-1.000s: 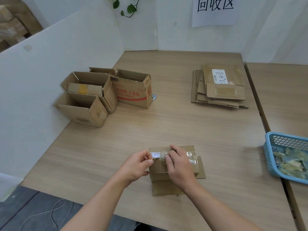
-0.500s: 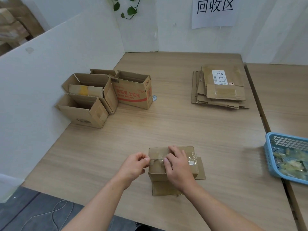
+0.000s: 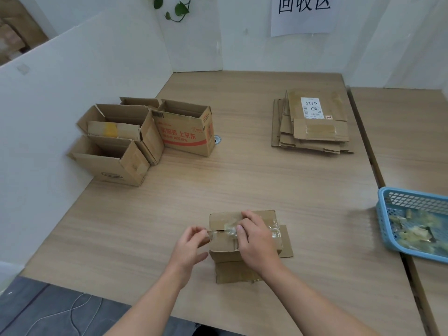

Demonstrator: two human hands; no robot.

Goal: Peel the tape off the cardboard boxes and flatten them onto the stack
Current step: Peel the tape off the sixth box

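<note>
Tape-peeling step, box point(image 3: 221, 242) near the table's point(image 3: 242, 180) front edge: my left hand point(image 3: 191, 243) pinches the tape point(image 3: 229, 231) end while my right hand point(image 3: 257, 241) presses the top flaps down; next, I judge, comes a steady pull leftward.

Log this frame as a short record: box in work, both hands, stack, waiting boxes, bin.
box: small taped box, near table edge
left hand: pinches tape end at box's left side
right hand: rests on box top, thumb at tape; grip unclear
stack: flattened cardboard, far right
waiting: open boxes, far left
bin: blue basket holding tape scraps, right
</note>
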